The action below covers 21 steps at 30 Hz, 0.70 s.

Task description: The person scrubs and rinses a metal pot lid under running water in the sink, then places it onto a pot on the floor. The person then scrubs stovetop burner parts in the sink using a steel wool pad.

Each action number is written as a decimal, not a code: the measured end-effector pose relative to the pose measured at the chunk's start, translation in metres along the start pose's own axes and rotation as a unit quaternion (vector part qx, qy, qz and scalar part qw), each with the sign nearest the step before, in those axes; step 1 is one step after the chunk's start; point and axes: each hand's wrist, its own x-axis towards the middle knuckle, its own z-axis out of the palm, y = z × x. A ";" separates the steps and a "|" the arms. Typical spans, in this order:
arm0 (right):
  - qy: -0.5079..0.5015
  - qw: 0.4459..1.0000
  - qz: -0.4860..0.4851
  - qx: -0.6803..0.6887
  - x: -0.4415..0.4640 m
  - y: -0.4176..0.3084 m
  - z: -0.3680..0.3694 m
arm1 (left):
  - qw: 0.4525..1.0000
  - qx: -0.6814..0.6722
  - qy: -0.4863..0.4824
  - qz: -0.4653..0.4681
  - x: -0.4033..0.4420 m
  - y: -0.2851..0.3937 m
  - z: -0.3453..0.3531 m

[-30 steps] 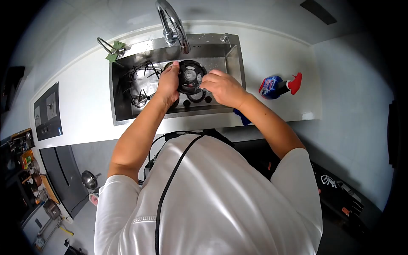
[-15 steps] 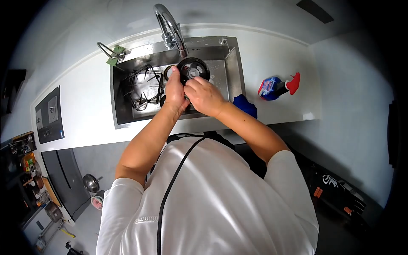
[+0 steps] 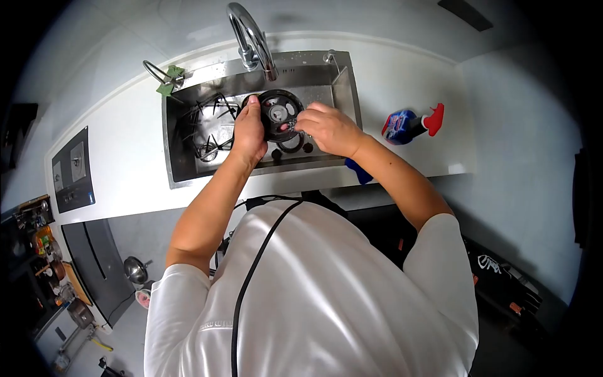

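My left hand [image 3: 250, 131] grips the left edge of a round black burner part [image 3: 279, 114] with a pale centre, holding it tilted over the sink [image 3: 314, 162]. At its right edge my right hand [image 3: 328, 130] is closed in a pinch on what looks like a small silvery scouring pad [image 3: 291, 124], mostly covered by the fingers. Beneath the hands, a dark ring [image 3: 291, 148] and small black pieces lie on the sink bottom. Black pan supports [image 3: 213, 135] from a stove rest in the left part of the sink.
A chrome faucet [image 3: 254, 41] arches over the back of the sink. To the left stands a small curved tap [image 3: 157, 71] with a green cloth [image 3: 169, 80]. A blue spray bottle [image 3: 402, 127] with a red trigger is on the right counter. A blue cloth [image 3: 359, 171] hangs at the front edge.
My right hand has moved right, from close beside my left hand to the burner part's right edge. The burner part has shifted slightly left and down, uncovering the ring and small pieces below.
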 end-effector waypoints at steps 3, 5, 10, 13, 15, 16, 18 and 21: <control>0.052 0.998 -0.019 -0.025 0.008 -0.019 0.011 | 1.000 0.000 0.020 -0.003 0.004 0.002 0.005; 0.019 0.999 -0.027 -0.004 0.011 -0.020 0.014 | 1.000 -0.003 0.019 0.017 0.012 -0.003 0.000; 0.048 0.994 -0.082 -0.053 0.000 -0.007 0.006 | 0.992 0.065 -0.043 -0.100 0.020 0.024 -0.001; 0.080 0.985 -0.086 -0.127 0.010 -0.008 0.008 | 0.988 0.034 -0.080 -0.128 0.023 0.038 0.009; 0.091 0.984 -0.057 -0.143 0.016 -0.010 0.010 | 0.990 -0.020 -0.100 -0.101 0.014 0.038 0.018; 0.102 0.984 -0.052 -0.135 0.018 -0.012 0.013 | 0.992 -0.031 -0.107 -0.067 0.010 0.028 0.018; 0.120 0.984 -0.045 -0.122 0.024 -0.020 0.024 | 0.993 -0.098 -0.062 -0.001 0.006 0.002 0.020; 0.112 0.989 -0.034 -0.085 0.025 -0.027 0.035 | 0.995 -0.093 -0.025 0.008 0.006 -0.008 0.012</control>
